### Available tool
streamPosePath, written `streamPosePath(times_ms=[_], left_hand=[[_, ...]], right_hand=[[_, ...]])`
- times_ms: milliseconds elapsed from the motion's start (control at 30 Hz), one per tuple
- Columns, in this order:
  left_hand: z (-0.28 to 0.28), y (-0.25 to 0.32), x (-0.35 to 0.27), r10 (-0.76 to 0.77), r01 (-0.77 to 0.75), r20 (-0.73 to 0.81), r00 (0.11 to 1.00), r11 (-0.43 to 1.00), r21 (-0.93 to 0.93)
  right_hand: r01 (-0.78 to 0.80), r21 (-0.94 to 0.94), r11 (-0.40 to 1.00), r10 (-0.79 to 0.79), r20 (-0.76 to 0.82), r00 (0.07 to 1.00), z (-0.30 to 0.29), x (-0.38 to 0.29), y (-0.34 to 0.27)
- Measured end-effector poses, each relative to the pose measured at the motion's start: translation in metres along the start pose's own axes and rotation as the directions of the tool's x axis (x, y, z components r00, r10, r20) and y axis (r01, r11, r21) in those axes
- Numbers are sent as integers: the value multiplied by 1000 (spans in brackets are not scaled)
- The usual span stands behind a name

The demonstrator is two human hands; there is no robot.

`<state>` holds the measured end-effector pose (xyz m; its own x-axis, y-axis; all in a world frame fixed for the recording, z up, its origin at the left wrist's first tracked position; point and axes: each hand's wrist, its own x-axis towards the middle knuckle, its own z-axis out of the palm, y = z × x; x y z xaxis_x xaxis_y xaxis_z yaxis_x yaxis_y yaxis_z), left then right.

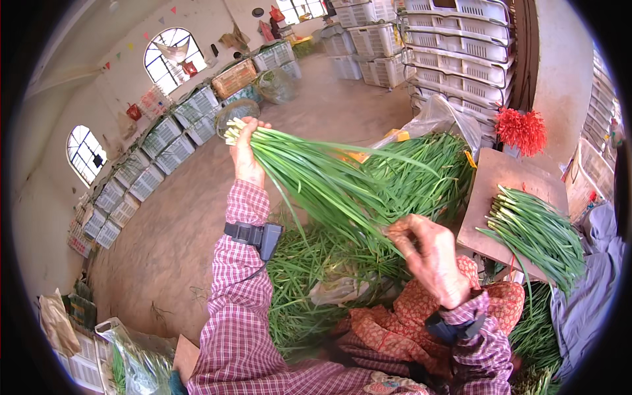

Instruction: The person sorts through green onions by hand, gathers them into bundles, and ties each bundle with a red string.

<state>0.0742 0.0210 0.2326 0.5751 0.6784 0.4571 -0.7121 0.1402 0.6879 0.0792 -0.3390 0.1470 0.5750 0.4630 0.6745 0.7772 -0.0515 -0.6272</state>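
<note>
My left hand (248, 153) is closed around a bunch of long green garlic chives (316, 173) near its pale cut ends. The leaves fan out down to the right. At the lower edge of those leaves is my right hand (427, 254), thumb and fingertips pinched together; whether a leaf is between them cannot be told. Beneath lies a loose heap of green leaves (306, 276). Beyond it, more chives (424, 168) lie by clear plastic film (444, 111). On a brown board (486, 182) at the right rests another bunch of chives (535, 227).
Stacked white plastic crates (459, 59) stand at the upper right, beside a pillar (563, 84). A bundle of red ties (521, 131) hangs near the board. More crates (163, 136) line the far wall. A plastic bag of greens (140, 365) is at the lower left.
</note>
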Motion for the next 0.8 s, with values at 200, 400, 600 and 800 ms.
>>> streamPosePath(times_ms=[200, 400, 600, 800], left_hand=[[29, 2, -14, 10, -10, 16, 1000, 998, 55], [46, 2, -27, -20, 12, 69, 997, 993, 117], [54, 0, -36, -8, -20, 137, 991, 979, 203], [56, -3, -41, -18, -70, 254, 967, 940, 333]], right_hand=[[57, -155, 986, -64, -40, 997, 49, 31, -4], [36, -141, 989, -40, -27, 999, 66, 41, 10], [19, -84, 996, -18, 10, 1000, 51, 35, 9], [-3, -66, 998, 9, 96, 995, 11, 39, 2]])
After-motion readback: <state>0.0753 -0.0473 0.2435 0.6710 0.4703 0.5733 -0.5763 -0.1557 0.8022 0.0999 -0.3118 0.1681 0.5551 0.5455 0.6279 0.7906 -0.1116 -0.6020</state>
